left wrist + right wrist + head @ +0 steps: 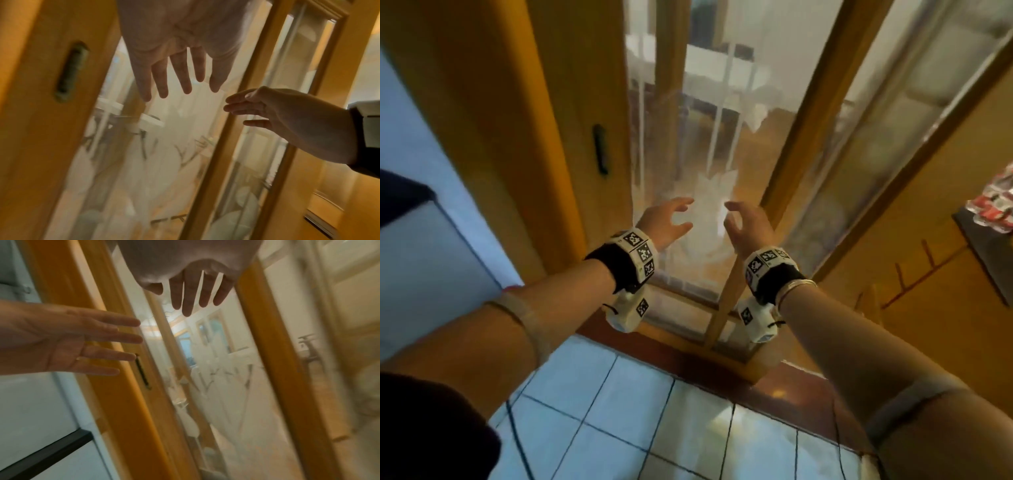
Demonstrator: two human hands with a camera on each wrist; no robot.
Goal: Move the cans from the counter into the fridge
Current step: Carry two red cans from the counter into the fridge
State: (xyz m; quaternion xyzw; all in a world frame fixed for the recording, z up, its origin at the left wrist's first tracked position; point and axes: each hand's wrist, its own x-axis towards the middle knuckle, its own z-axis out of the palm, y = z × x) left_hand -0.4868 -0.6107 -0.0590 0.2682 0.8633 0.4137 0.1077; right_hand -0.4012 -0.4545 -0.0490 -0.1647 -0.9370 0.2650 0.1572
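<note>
Red-and-white cans (995, 202), blurred and cut off on the dark worktop (986, 250), appear only in the head view. Both wrist views show the left hand (180, 53) and right hand (197, 282) empty, fingers spread before the wood-framed glass door (709, 144).

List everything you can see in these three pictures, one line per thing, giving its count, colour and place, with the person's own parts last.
Red-and-white drink cans: several, blurred, on the dark counter at far right.
Wooden-framed glass door: one, amber wood, straight ahead.
Dark recessed door handle: one, in the door's left stile.
White fridge: one, far left.
Pale blue tiled floor: below.
White tagged wrist bands: two, one per wrist.
Left hand: open, empty, before the glass.
Right hand: open, empty, beside it.
</note>
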